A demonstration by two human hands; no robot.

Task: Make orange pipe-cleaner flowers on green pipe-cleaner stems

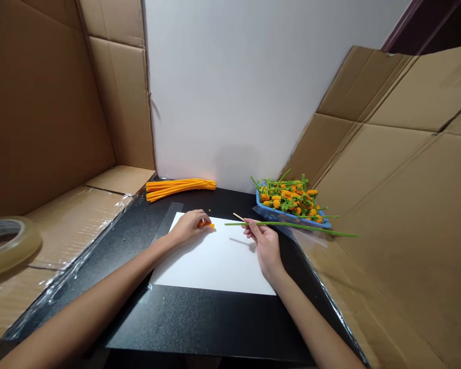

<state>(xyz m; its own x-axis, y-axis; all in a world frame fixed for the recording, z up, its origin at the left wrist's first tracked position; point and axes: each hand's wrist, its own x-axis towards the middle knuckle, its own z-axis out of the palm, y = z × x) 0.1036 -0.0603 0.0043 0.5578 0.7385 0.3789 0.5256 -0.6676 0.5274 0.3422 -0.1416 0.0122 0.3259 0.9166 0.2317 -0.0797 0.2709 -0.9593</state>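
Two bare hands over white paper sheet [215, 261], centre of frame. Left hand [190, 229], fingers closed, pinching small orange piece [206, 224] at paper's top edge. Right hand [265, 246], fingers closed, gripping long thin green pipe-cleaner stem [292, 225], held level, reaching right past blue plastic basket [280, 216] at right of frame.

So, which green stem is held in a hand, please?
The bare stem in the right hand; the others lie in the blue basket with orange flowers.

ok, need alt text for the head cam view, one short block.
Two bare hands work over a white paper sheet on a black table: the left hand pinches a small orange piece, and the right hand holds a long green pipe cleaner and a thin wooden stick. Behind lie a bundle of orange pipe cleaners and a blue basket of orange-and-green flowers.
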